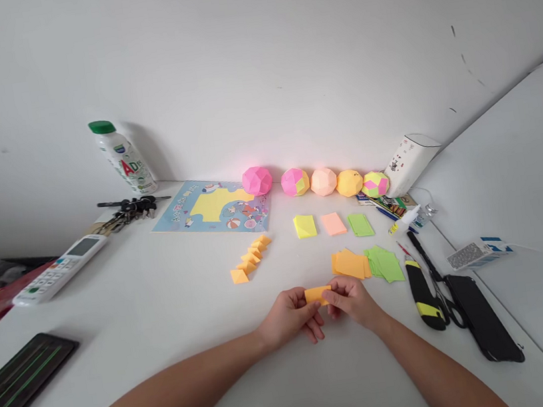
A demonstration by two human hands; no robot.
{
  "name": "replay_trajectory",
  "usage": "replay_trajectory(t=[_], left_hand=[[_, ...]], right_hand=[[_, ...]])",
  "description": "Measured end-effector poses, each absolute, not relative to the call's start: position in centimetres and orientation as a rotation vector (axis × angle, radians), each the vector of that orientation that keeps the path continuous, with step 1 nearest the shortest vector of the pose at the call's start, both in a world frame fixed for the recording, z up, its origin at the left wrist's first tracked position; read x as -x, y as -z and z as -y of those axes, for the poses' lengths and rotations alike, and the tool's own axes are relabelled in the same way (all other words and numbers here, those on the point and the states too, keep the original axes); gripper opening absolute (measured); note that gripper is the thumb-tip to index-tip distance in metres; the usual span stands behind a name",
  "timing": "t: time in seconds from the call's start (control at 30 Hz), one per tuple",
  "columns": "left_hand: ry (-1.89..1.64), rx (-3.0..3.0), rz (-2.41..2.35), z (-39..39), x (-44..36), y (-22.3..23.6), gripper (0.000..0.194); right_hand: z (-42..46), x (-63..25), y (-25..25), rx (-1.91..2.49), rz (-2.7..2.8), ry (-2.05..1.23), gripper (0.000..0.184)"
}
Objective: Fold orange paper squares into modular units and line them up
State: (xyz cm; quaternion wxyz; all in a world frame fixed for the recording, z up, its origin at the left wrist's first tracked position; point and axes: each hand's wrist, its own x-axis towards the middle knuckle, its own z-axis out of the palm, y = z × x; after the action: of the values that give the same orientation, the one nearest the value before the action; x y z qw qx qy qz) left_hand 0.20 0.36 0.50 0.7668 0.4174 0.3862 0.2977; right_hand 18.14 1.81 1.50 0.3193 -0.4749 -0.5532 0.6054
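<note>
A small orange paper (317, 295), folded into a narrow rectangle, is held up between both my hands over the near part of the table. My left hand (294, 315) pinches its left end, thumb in front. My right hand (352, 301) grips the right end with thumb and fingers. Just beyond my right hand lie a fanned stack of orange paper squares (351, 265) and a stack of green paper squares (386, 264). A slanting row of folded orange paper pieces (251, 260) lies beyond my left hand.
Several faceted paper balls, one pink (257, 181), line the wall. Yellow (305, 226), peach (334, 224) and light green (360, 225) paper pads lie in front. At right are a utility knife (423, 296), scissors (451, 309) and a black case (484, 318); at left a remote (61, 270) and bottle (124, 160).
</note>
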Motion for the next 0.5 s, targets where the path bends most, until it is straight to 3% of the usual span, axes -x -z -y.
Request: replay_trajectory(t=[0.5], left_hand=[[-0.588,-0.963,-0.85,-0.46,-0.11,-0.63,0.037]], right_hand=[[-1.85,-18.25,-1.38,1.238,1.446,-1.621,0.029]])
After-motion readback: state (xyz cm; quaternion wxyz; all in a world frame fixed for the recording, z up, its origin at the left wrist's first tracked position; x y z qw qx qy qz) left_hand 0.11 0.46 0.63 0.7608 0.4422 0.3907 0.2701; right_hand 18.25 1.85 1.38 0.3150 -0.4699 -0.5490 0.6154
